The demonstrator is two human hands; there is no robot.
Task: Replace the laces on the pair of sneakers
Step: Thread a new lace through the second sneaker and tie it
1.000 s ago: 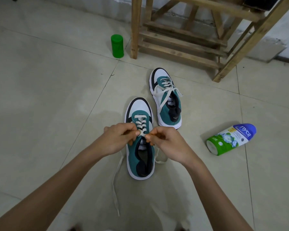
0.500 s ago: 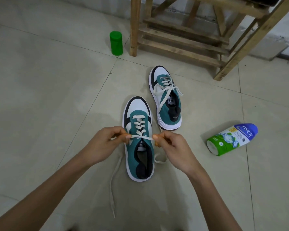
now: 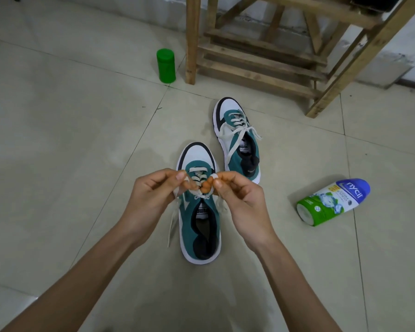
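**A:** What has just changed?

**B:** Half a second ago the hands were drawn apart, stretching the lace flat across the shoe. Now the left hand [image 3: 153, 195] and right hand [image 3: 240, 197] have come together, fingertips almost touching. Each pinches a piece of the white lace [image 3: 197, 170].

**A:** Where is the shoe?

**B:** The near sneaker [image 3: 199, 226] sits mid-floor, directly under the hands, toe pointing to the far edge of the tiled floor [image 3: 70, 140]. One loose lace end trails down its left side. The other sneaker [image 3: 240, 144] lies just beyond it to the right, already laced, its ends lying slack.

**A:** What does that mean for the job?

**B:** Threading on this shoe looks finished, and the knot is probably starting. The fingers hide whether the ends have crossed.

**A:** Anything else around?

**B:** A bottle [image 3: 333, 202] lies on its side to the right. A green jar [image 3: 165, 65] and a wooden stand [image 3: 261, 56] are at the far edge.
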